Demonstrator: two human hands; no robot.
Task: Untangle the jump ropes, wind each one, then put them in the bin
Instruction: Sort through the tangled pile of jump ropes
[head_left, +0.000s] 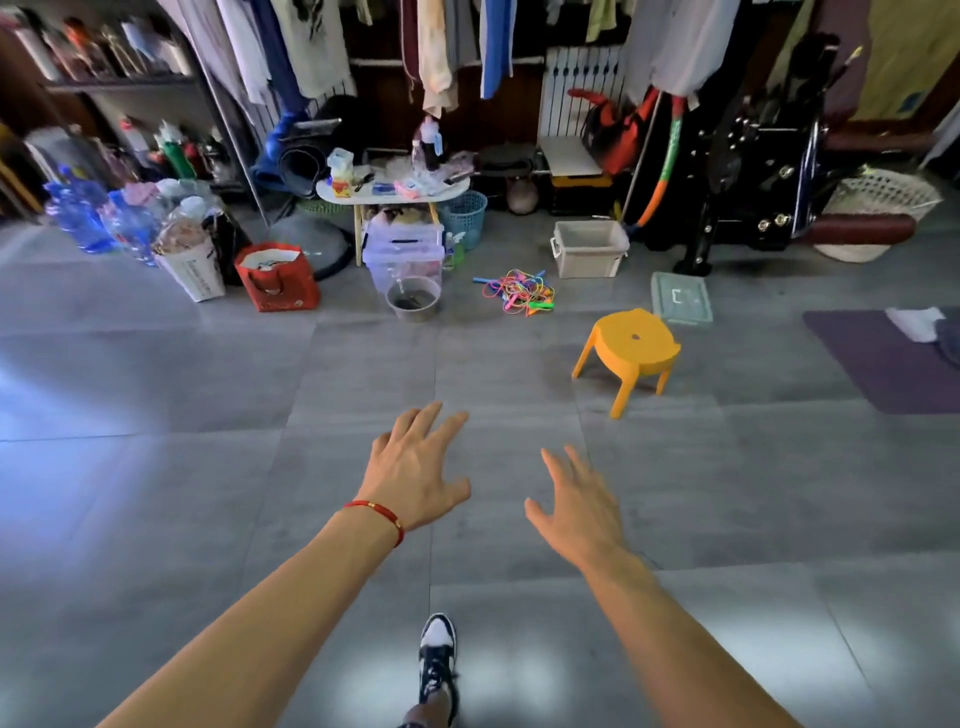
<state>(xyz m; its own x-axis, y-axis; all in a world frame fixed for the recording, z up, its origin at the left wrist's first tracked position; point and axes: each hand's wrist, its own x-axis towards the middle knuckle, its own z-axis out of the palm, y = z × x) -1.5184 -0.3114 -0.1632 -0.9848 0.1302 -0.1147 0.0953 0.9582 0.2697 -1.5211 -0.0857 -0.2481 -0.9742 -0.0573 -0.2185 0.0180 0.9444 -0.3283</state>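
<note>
Jump ropes (519, 292): one bright tangle of pink, yellow, green, orange and blue cord on the grey floor (208, 493), well ahead of me, not yet touched.
Left hand (415, 467): mine, stretched forward, fingers spread, palm down, holding nothing; red bracelet (376, 514) at the wrist.
Right hand (576, 504): also stretched forward, fingers spread loosely, holding nothing.
Shoe (437, 660): my foot, below and between my arms.
Yellow stool (631, 348): between my hands and the tangle, off to the right.
Bin (589, 248): pale, open-topped, just behind and right of the ropes; its likely lid (681, 297) lies flat on the floor nearby.
Handling, judged: light, limp cord that snags on itself; nothing fragile.
Where to take hold, judged: a stiff handle end, like the blue one (483, 281) poking out left, then feed one cord free rather than pull the knot.
</note>
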